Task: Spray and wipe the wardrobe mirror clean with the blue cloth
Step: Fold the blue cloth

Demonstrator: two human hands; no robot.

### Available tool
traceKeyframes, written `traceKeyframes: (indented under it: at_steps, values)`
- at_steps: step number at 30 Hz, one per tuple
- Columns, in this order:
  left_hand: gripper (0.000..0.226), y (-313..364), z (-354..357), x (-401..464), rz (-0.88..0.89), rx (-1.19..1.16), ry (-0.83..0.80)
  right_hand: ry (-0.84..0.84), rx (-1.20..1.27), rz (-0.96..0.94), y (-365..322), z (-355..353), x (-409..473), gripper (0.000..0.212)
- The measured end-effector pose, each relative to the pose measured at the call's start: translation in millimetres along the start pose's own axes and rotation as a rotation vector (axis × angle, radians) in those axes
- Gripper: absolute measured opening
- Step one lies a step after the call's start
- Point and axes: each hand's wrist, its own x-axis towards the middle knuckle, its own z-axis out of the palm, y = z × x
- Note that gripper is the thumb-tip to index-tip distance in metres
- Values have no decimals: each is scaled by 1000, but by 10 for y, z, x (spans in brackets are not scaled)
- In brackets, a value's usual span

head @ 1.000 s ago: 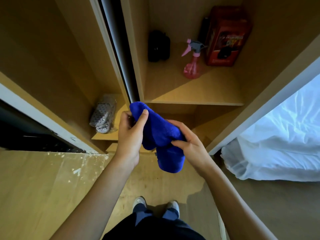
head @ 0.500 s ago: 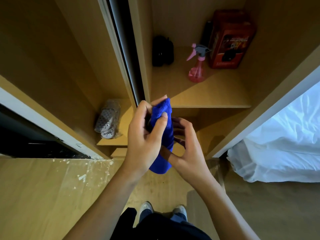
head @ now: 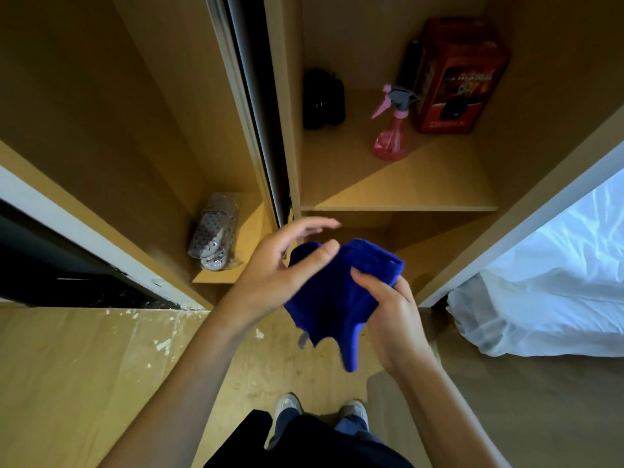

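Note:
I hold the blue cloth (head: 334,298) in front of me with both hands, above the floor before the open wardrobe. My right hand (head: 395,312) grips its right side, thumb on top. My left hand (head: 270,278) has its thumb pressed on the cloth's upper left corner, with the fingers stretched out loosely above it. A corner of the cloth hangs down between my wrists. The pink spray bottle (head: 391,136) stands upright on the wardrobe shelf, well beyond my hands. The sliding door's edge (head: 250,96) runs up the middle; I cannot tell where the mirror face is.
On the shelf (head: 405,194) a red box (head: 456,79) stands right of the bottle and a black object (head: 322,99) left of it. Bagged slippers (head: 214,231) lie on a lower shelf to the left. A white bed (head: 557,282) is on the right.
The bunched cloth has been spread wider between my hands. My left fingers have lifted off it and my right hand has moved right, now gripping the cloth's right side.

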Motion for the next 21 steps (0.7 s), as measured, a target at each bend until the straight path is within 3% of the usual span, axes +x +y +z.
traceKeyframes:
  at_steps: [3, 7, 10, 14, 21]
  values:
    - [45, -127, -52, 22, -246, -51, -71, 10, -86, 22, -69, -83, 32, 10]
    - [39, -125, 8, -43, -322, -171, -170, 38, -34, 0, -158, -186, 61, 27]
    - [29, -236, -11, -73, -258, -276, -199, -43, 6, -76, -242, -218, 51, 16]
    - [23, -272, -53, -98, -197, -511, -219, -73, 109, -77, -274, -266, 63, 21]
    - [25, -201, -69, -132, -76, -649, -72, -302, 51, -52, -393, -309, 31, 21]
